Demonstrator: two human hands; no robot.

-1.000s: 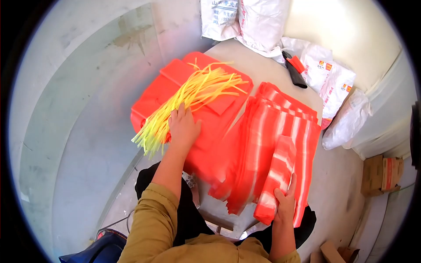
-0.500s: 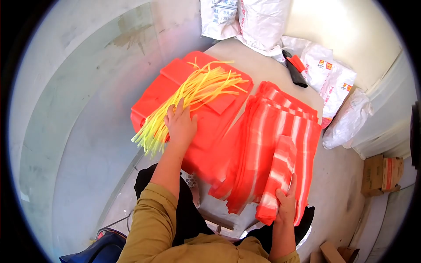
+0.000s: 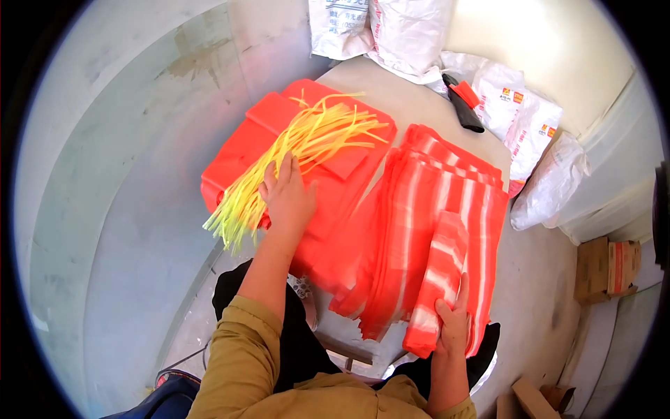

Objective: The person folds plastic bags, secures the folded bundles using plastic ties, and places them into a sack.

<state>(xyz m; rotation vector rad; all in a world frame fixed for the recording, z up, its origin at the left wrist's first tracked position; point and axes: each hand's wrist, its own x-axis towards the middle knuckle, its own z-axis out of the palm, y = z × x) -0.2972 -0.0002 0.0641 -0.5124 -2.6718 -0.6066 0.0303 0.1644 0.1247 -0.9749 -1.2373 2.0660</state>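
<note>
My left hand (image 3: 289, 200) reaches over a bunch of thin yellow strips (image 3: 324, 136), its fingertips touching them and its fingers stretched out. The strips fan across a stack of folded red plastic sheets (image 3: 241, 155). In my right hand (image 3: 451, 328) is the near end of a folded bundle of red-and-white striped plastic (image 3: 444, 255), thumb on top. Under and beside that bundle spreads a stack of red-and-white striped plastic bags or sheets (image 3: 417, 209), its cut edges toward me. What lies beneath my right palm is hidden.
Black and red wrapped items (image 3: 463, 105) lie at the table's (image 3: 363, 73) far right edge. White printed sacks (image 3: 408, 35) stand behind it, others to the right. Cardboard boxes (image 3: 593, 272) sit on the floor at right. A pale curved wall (image 3: 150, 181) rises at left.
The view shifts slightly, so the table and its contents appear a little further left. Both hands keep nearly the same places on the strips and the bundle.
</note>
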